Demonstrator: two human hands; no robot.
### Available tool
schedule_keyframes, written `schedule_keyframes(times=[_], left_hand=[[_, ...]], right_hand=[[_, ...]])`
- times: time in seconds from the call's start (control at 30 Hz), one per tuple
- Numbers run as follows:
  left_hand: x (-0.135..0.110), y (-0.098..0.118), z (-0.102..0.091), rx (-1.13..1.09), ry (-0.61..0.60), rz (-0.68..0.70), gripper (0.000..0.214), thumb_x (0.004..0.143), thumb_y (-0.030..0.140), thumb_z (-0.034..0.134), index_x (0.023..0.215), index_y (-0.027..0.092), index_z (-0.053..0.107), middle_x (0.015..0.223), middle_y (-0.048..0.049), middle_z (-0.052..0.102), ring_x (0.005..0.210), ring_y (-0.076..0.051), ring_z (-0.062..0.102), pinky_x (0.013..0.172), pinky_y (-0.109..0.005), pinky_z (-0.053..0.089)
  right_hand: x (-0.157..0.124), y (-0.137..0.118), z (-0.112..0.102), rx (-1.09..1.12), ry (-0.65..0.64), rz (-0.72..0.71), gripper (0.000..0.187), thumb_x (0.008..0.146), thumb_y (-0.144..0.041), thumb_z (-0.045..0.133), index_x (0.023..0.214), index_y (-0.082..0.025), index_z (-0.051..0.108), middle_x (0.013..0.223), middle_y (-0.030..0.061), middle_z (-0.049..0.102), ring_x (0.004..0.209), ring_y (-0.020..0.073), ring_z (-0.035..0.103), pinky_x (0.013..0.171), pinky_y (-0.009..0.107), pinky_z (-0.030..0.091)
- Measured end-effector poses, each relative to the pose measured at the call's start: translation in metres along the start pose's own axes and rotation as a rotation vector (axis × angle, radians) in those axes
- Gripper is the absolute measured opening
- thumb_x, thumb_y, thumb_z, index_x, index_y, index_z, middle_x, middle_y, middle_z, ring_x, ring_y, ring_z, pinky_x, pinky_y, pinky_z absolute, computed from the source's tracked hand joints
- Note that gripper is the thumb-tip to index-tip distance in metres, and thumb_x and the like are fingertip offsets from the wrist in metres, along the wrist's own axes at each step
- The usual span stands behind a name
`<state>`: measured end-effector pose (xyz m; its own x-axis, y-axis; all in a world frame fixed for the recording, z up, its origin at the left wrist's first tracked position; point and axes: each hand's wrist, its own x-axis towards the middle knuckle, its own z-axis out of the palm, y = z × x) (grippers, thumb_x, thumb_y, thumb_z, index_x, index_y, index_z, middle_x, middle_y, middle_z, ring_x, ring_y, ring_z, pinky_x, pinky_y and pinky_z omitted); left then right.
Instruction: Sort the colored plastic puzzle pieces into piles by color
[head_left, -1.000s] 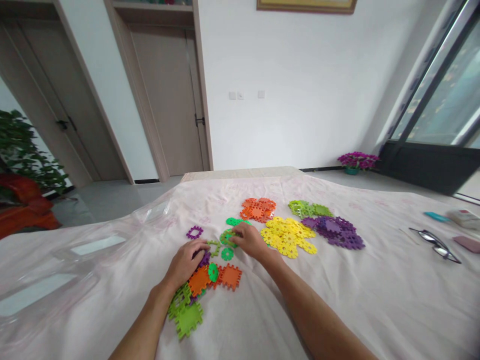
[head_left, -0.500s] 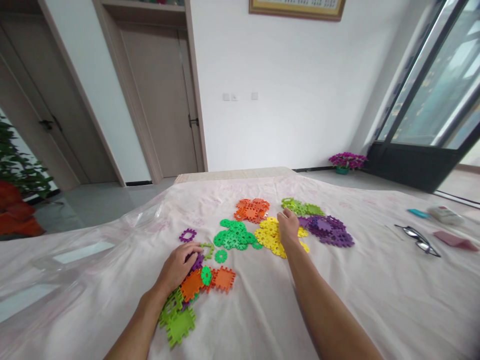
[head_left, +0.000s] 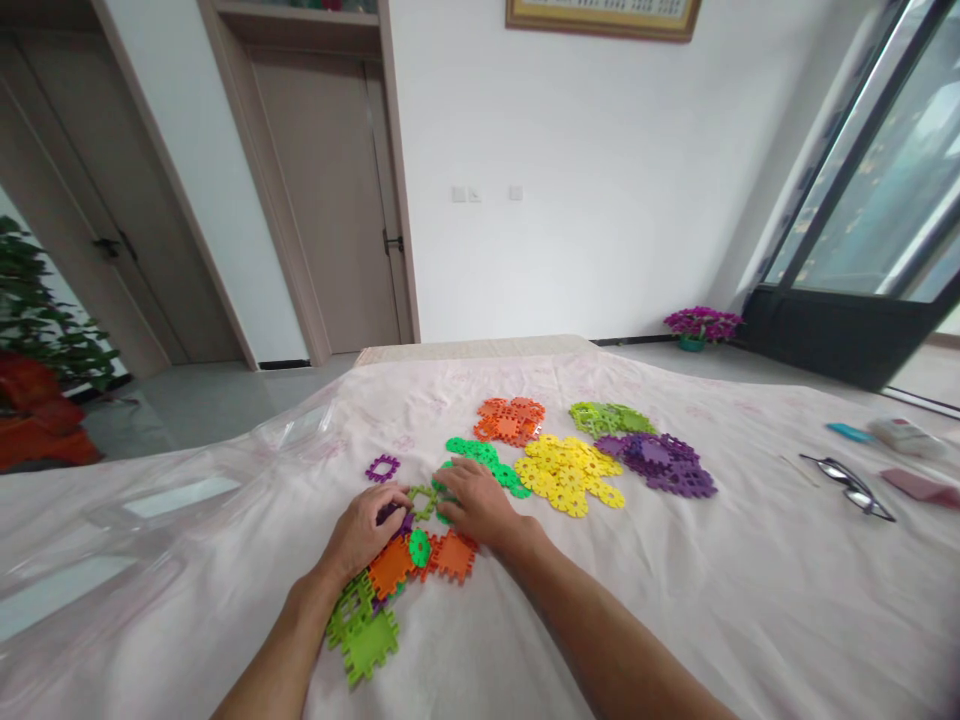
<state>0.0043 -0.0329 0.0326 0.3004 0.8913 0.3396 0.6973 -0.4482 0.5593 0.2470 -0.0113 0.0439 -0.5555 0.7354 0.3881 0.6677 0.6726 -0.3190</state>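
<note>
My left hand (head_left: 367, 525) rests at the left edge of a mixed heap of plastic interlocking pieces, its fingers curled over a purple piece (head_left: 405, 525); what lies under the fingers is hidden. By its fingertips is an olive-green square frame (head_left: 424, 502). Reaching over from the right, my right hand (head_left: 478, 503) has its fingers stretched out, covering part of the green discs. Below the hands lie orange square pieces (head_left: 455, 556), a green disc (head_left: 419, 547) on top of them, and lime-green squares (head_left: 371, 643). A purple square frame (head_left: 382, 468) lies apart, beyond my left hand.
Sorted piles lie farther back: orange squares (head_left: 510, 420), green discs (head_left: 480, 453), yellow discs (head_left: 570, 473), lime pieces (head_left: 611, 418) and purple pieces (head_left: 670, 463). Glasses (head_left: 847, 485) lie at the right on the cloth (head_left: 712, 600). Clear plastic packaging (head_left: 180, 500) is at the left.
My right hand has moved left and nearer, from the yellow pile to beside my left hand, over the loose green disc. My left hand keeps almost the same pose.
</note>
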Motion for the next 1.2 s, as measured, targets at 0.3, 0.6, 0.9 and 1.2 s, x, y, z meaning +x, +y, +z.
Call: schedule_keyframes(times=[0.3, 0.6, 0.9, 1.2], left_hand=[[0.0, 0.005, -0.001, -0.044, 0.001, -0.024, 0.016, 0.083, 0.026, 0.055, 0.083, 0.024, 0.071, 0.117, -0.0054, 0.074, 0.118, -0.023, 0.063, 0.107, -0.037, 0.045], [-0.002, 0.009, -0.006, -0.31, 0.04, -0.076, 0.016, 0.084, 0.03, 0.055, 0.083, 0.021, 0.069, 0.118, -0.0074, 0.073, 0.108, -0.022, 0.068, 0.097, -0.034, 0.051], [-0.002, 0.012, -0.007, -0.26, 0.025, -0.115, 0.023, 0.086, 0.034, 0.054, 0.087, 0.019, 0.071, 0.092, -0.0034, 0.076, 0.088, -0.019, 0.069, 0.085, -0.029, 0.053], [-0.001, 0.005, -0.003, -0.172, 0.078, -0.156, 0.026, 0.087, 0.038, 0.052, 0.089, 0.022, 0.073, 0.096, -0.0016, 0.077, 0.092, -0.02, 0.07, 0.087, -0.029, 0.053]], right_hand=[[0.004, -0.012, 0.009, -0.011, -0.091, -0.046, 0.053, 0.087, -0.038, 0.069, 0.136, -0.024, 0.056, 0.129, 0.0101, 0.065, 0.135, 0.0307, 0.043, 0.11, 0.046, 0.033], [0.006, -0.02, 0.01, 0.057, 0.005, 0.015, 0.062, 0.08, -0.025, 0.071, 0.14, -0.02, 0.052, 0.121, 0.0099, 0.062, 0.112, 0.025, 0.054, 0.097, 0.036, 0.041], [0.013, -0.013, 0.004, 0.407, 0.067, 0.145, 0.012, 0.083, -0.019, 0.059, 0.087, -0.019, 0.071, 0.079, -0.0004, 0.065, 0.077, 0.0144, 0.059, 0.07, 0.024, 0.043], [0.004, 0.068, -0.024, 0.794, 0.549, 0.618, 0.026, 0.076, -0.043, 0.064, 0.082, -0.018, 0.064, 0.058, -0.0042, 0.056, 0.052, 0.0132, 0.057, 0.049, 0.023, 0.048]])
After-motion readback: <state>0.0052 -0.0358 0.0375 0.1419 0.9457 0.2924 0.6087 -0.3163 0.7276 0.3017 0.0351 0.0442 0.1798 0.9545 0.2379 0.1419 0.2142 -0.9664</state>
